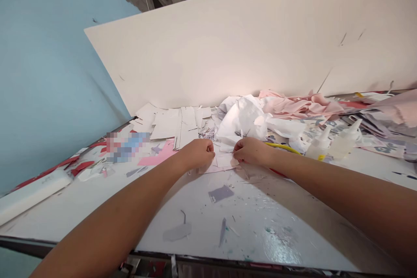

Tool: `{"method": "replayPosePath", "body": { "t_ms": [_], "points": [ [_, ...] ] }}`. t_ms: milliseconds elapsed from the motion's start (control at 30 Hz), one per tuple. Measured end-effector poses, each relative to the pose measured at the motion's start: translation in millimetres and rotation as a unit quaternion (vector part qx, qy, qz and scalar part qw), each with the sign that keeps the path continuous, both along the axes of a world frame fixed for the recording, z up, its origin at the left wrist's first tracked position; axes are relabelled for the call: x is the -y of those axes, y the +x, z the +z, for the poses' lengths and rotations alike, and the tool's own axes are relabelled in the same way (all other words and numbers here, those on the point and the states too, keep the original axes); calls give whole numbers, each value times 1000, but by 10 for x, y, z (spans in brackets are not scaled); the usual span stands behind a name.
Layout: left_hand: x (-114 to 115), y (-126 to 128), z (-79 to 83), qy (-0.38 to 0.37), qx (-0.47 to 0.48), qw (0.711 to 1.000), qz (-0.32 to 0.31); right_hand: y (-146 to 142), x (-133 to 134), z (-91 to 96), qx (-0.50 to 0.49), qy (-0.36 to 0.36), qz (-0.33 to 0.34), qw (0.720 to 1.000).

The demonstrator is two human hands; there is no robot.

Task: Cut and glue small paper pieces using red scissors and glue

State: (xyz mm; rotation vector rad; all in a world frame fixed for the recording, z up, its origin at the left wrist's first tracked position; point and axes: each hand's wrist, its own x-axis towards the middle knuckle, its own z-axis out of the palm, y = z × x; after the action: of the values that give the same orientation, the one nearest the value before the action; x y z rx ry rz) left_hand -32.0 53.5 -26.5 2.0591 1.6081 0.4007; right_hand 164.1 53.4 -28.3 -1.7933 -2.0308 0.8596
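Left hand (pixel 197 153): curled, fingertips pinched on the left edge of the piece (pixel 224 161).
Right hand (pixel 250 150): curled, fingertips pinched on the right edge of the same piece.
Piece: small, pale pink-white paper. It lies low on the table (pixel 247 226), between the 2 hands and just in front of the crumpled paper (pixel 243 117). Whether it is 1 layer or several cannot be told.
Work in hand: judged to be lining up or pressing the piece. Both hands are on it and neither holds a tool.
Done, as judged: cutting. A stack of white sheets (pixel 176 124) lies behind the left hand, and offcuts are scattered over the table, including 1 grey scrap (pixel 220 193) near the piece.
Not done, as judged: no finished item can be told apart from the scraps.
Bottles: 2 clear squeeze bottles (pixel 319 143) (pixel 345 139) stand right of the right hand, apart from it and untouched. Their fill level cannot be told.
Yellow loop (pixel 283 147): lies just beyond the right wrist. What it is cannot be told.
Pink heap (pixel 293 104): loose pink sheets at the back right, well apart from the hands.
Roll (pixel 29 193): white, at the far left edge of the table.
Board (pixel 260 43): a white panel standing along the back of the table.
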Motion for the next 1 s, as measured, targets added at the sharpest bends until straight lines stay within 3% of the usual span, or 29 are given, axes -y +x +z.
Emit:
{"method": "replayPosePath", "body": {
  "t_ms": [200, 433, 700, 767, 867, 1000],
  "points": [
    [40, 53, 28, 28, -30, 999, -3, -2, -16, 5, -4, 3, 14, 1000],
    [53, 57, -4, -15, -31, 999, 3, 9, -26, 15, -17, -13, 29, 999],
    [67, 74, 11, 12, -49, 999, -2, 26, -18, 31, -29, -11, 35, 999],
    [96, 100, 48, 59, -47, 997, -6, 35, 29, 83, -43, -5, 42, 998],
    [157, 156, 102, 151, 13, 987, -60, 52, 122, 194, -71, 11, 57, 996],
    [221, 214, 115, 100, 93, 982, -129, 86, 205, 335, -105, 36, 87, 990]
  ]
}}
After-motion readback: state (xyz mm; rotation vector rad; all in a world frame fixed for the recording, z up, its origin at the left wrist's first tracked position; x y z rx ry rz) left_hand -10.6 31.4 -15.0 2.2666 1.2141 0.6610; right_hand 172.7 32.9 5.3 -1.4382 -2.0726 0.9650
